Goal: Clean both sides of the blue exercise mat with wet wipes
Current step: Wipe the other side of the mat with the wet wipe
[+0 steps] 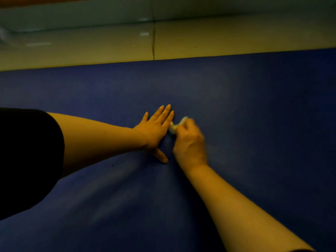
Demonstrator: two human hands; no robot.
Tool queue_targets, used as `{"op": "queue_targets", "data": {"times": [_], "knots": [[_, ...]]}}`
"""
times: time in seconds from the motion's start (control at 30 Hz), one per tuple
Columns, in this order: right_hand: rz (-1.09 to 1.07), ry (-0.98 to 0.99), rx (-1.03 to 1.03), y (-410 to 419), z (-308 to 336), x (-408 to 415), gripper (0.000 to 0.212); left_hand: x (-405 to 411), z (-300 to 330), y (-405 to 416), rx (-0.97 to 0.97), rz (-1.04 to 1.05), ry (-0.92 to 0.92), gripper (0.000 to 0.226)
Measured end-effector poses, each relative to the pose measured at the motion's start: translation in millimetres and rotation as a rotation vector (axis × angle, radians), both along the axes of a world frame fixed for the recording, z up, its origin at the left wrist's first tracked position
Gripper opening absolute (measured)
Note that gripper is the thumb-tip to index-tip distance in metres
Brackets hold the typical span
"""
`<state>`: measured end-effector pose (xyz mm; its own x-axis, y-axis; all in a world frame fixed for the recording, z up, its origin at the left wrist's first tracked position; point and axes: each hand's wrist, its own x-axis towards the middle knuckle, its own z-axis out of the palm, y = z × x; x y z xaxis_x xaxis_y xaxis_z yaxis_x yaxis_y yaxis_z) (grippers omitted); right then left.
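The exercise mat (254, 106) is a deep, plain blue without any printed pattern, mottled only by paler, hazy streaks near the middle and in the near left part. Beyond its far edge the floor (236, 39) is pale yellowish cream, crossed by one thin dark seam and a few small whitish glints of reflected light. The wipe (175, 126) between the two hands is off-white, tinted faintly yellow in the dim light. At the left, the sleeve (23, 157) is solid black, with no pattern.
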<state>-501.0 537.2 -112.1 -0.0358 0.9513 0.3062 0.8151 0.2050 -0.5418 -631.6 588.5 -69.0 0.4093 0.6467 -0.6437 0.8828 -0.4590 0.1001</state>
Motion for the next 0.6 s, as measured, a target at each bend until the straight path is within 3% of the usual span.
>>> {"op": "queue_targets", "data": {"times": [0.07, 0.1, 0.3, 0.37, 0.5, 0.6], "knots": [[0.212, -0.035, -0.073, 1, -5, -4, 0.01, -1, 1, 0, -0.013, 0.011, -0.019, 0.145], [0.207, -0.044, -0.096, 11, -3, 2, 0.007, -2, 2, 1, -0.016, 0.014, -0.028, 0.145], [-0.295, -0.103, -0.126, 56, 2, 45, 0.014, -5, 8, 8, -0.054, 0.015, -0.05, 0.141], [-0.229, -0.049, -0.052, 41, 1, 20, 0.01, -7, 5, 7, -0.039, 0.009, -0.055, 0.141], [0.164, -0.108, -0.002, 29, -10, -1, 0.003, -12, 2, 5, 0.036, 0.0, -0.059, 0.14], [-0.065, -0.147, -0.051, 62, -1, 33, 0.022, -18, 5, 8, 0.055, 0.055, -0.095, 0.139]]}}
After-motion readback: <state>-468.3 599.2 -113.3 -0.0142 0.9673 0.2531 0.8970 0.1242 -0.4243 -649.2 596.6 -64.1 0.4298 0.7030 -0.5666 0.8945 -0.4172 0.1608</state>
